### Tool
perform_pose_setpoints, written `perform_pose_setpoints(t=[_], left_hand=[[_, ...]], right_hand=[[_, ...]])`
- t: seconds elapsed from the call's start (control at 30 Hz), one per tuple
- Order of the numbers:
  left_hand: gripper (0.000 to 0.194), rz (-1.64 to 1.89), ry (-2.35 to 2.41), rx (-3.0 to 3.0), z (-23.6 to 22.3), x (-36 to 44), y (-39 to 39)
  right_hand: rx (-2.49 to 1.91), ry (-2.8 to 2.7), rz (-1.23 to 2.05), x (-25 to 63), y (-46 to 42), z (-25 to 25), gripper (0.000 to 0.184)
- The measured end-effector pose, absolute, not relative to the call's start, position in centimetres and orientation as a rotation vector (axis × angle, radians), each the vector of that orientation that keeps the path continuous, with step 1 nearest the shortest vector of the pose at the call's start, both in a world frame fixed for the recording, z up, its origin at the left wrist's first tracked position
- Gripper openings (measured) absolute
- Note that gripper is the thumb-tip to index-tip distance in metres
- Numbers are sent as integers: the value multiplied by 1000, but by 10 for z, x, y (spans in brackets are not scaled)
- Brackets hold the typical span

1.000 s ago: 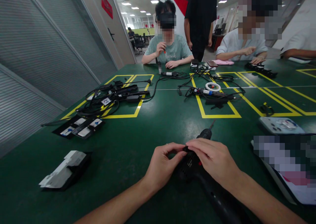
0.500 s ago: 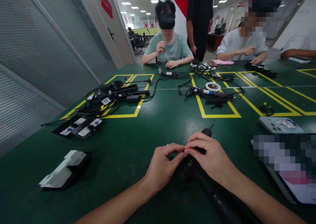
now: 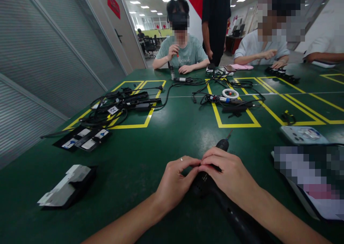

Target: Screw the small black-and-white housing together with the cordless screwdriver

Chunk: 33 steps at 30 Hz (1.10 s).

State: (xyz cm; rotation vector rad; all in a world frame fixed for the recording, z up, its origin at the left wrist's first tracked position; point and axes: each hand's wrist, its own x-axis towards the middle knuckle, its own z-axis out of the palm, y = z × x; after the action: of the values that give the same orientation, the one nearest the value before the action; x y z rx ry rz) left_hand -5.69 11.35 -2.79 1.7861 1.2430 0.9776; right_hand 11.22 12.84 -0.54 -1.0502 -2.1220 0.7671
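A black electric screwdriver [image 3: 222,144] lies on the green table [image 3: 150,154] in front of me, its bit pointing away. My right hand [image 3: 231,176] is curled over the tool's body near the front. My left hand [image 3: 176,181] pinches against it from the left, fingertips meeting those of the right hand. A ring shows on a left finger. The part under the fingertips is hidden. The tool's thick black handle [image 3: 239,219] runs back toward me under my right forearm.
A grey and black part [image 3: 67,186] lies at the near left. Black trays [image 3: 83,139] and a cable tangle [image 3: 120,106] sit at the left. More cables and a white tape roll [image 3: 230,93] are in the middle. A phone [image 3: 302,134] lies at the right. Other people sit across the table.
My right hand has slid forward over the screwdriver's front and now covers more of it. The left hand has hardly moved. The view shifted slightly.
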Motion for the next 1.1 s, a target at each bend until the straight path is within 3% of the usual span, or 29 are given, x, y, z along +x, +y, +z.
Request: perform_pose_setpoints(t=[0.43,0.57,0.67,0.83,1.0,1.1], left_hand=[[18,992,1140,1824,-28,-58,111],[16,1046,1181,1810,-28,-59,110],[14,1086,1222,1811,-27,-61,112],[17,1034,1223,1907,-22,-60,111],[53,919,1458,2112,-12,-55,92],[45,928,1565,2248,-12,-50,77]], right_hand=[[-1249,-1811,1198,110,129,2,12],[-1161,-1660,1472,116,132,4,28],[-1174,-1679,1570,123,135,7,28],[-1269,-1695,1537,122,133,7,21],[-1325,-1547,1394,104,122,6,21],[-1259,-1588,1339,93,113,6,21]])
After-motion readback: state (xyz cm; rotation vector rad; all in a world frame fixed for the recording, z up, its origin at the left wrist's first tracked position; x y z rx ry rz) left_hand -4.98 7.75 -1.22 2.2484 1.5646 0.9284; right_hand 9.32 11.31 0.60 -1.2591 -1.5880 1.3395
